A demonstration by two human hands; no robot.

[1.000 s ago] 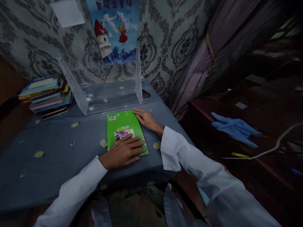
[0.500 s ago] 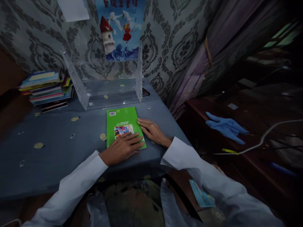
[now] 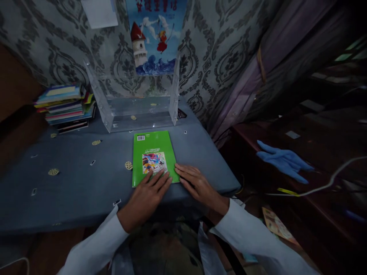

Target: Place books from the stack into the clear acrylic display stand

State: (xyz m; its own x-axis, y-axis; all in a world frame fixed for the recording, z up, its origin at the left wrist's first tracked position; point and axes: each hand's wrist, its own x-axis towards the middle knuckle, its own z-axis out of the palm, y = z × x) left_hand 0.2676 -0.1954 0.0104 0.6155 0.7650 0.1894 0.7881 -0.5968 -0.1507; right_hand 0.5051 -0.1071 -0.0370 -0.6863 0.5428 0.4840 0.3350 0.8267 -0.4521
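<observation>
A green book (image 3: 140, 158) with a colourful picture panel and a barcode lies flat near the front edge of the table. Its printed title is upside down to me. My left hand (image 3: 147, 193) rests on the book's near edge, fingers stretched out flat over the lower part of the picture. At the book's lower right edge is my right hand (image 3: 197, 183), its extended fingertips touching that side. Neither hand is wrapped round the book.
Behind the book stands a clear acrylic rack (image 3: 143, 121). A stack of books (image 3: 69, 107) sits at the back left, and dark glasses (image 3: 181, 114) lie behind the rack's right side. A blue glove (image 3: 283, 156) rests on the dark red surface (image 3: 249, 133) to the right.
Both hands have slid toward me, the left uncovering more of the picture and the right moving down the book's edge. The view has shifted slightly to the left.
</observation>
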